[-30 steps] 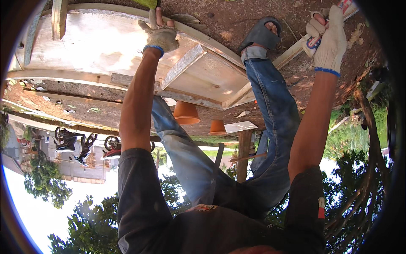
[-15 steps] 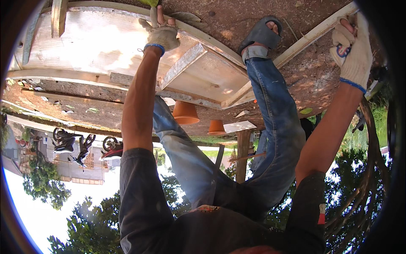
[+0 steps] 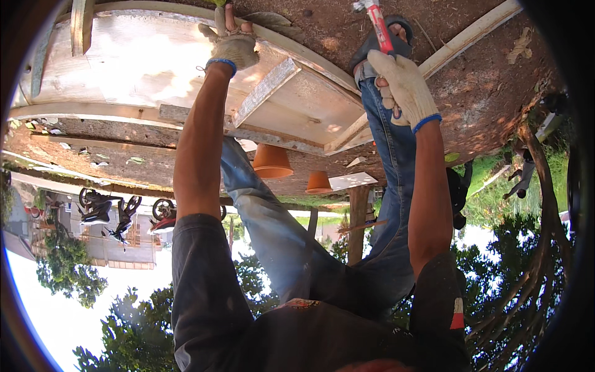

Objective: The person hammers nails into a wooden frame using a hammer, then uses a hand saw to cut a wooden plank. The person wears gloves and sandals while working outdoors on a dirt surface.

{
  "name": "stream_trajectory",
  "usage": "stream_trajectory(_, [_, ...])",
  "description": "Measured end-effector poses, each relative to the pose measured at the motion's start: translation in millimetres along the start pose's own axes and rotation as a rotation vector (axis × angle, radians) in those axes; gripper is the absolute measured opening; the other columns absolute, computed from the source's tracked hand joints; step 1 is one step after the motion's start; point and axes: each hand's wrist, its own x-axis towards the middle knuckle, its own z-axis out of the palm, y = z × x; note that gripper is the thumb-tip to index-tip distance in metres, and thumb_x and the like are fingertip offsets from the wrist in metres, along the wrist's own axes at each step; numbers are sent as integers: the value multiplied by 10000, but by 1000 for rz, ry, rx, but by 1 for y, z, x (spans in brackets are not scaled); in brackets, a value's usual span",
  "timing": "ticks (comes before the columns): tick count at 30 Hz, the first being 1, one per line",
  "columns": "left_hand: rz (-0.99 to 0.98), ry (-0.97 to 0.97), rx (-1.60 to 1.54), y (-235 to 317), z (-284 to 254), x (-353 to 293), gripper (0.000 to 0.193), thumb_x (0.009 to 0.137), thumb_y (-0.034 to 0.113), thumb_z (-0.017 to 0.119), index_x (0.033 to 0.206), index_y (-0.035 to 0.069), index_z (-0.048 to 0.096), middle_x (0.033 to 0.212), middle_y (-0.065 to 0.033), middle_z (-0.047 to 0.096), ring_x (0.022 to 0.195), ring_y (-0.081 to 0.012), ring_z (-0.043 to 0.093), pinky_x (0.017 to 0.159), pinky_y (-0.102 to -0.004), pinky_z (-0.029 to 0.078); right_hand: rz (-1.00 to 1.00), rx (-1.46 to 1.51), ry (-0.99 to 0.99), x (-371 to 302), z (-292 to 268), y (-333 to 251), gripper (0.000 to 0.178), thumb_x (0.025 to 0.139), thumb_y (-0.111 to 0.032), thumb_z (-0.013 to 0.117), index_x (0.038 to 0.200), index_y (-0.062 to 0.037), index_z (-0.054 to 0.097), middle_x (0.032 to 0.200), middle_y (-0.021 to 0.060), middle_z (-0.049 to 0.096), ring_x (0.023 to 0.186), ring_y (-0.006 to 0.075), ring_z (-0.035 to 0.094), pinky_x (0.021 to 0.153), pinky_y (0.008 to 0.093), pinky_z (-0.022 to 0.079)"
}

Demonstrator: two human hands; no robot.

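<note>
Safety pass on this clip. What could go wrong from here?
The hammer in the right hand appears near the bare toes in the open sandal; a slip could hurt them.

Bare fingertips on the left hand sit by the wooden frame; a stray blow might catch them.

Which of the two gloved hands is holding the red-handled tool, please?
The right hand grips the red-handled tool; the left hand, at the wooden frame, has no such tool.

outdr | brn dirt grnd [image 3: 489, 118] | grn grass [image 3: 484, 168] R | trees [image 3: 133, 328] | brt sky [image 3: 46, 310] | bldg [image 3: 127, 248] + mtrbikes [image 3: 96, 208] L
</note>
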Motion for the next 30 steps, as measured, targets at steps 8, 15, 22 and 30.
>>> stream_trajectory(8, [51, 566, -222, 8, -7, -7, 495, 806, 260, 691, 1241, 35, 624, 1404, -310, 482, 1484, -417, 314, 1176, -675, 279, -517, 883, 322, -66, -30, -67, 243, 1013, -369, 634, 937, -199, 478, 699, -49, 381, 508, 68, 363, 431, 232, 275])
stream_trajectory(15, [-158, 197, -318, 15, -42, -28, 673, 753, 267, 693, 1371, 29, 576, 1584, -210, 424, 1567, -401, 208, 1208, -724, 162, -73, 810, 122, -22, 24, 43, 291, 1036, -419, 634, 891, -208, 496, 720, -32, 429, 457, 71, 332, 366, 242, 235])
stream_trajectory(22, [-107, 360, -895, -57, 34, -132, 414, 868, 226, 690, 1206, -13, 675, 1413, -221, 585, 1294, -384, 557, 1090, -509, 453, -16, 287, 310, -28, 137, 137, 289, 1009, -341, 690, 901, -177, 477, 729, -14, 456, 459, 62, 317, 386, 265, 250])
stream_trajectory(30, [-572, 97, -1102, -114, 205, -303, 372, 856, 386, 746, 772, 23, 740, 833, -245, 704, 864, -437, 695, 782, -505, 541, 87, 90, -11, -67, 164, 131, 299, 982, -360, 688, 912, -124, 519, 703, -17, 472, 494, 70, 401, 432, 258, 341])
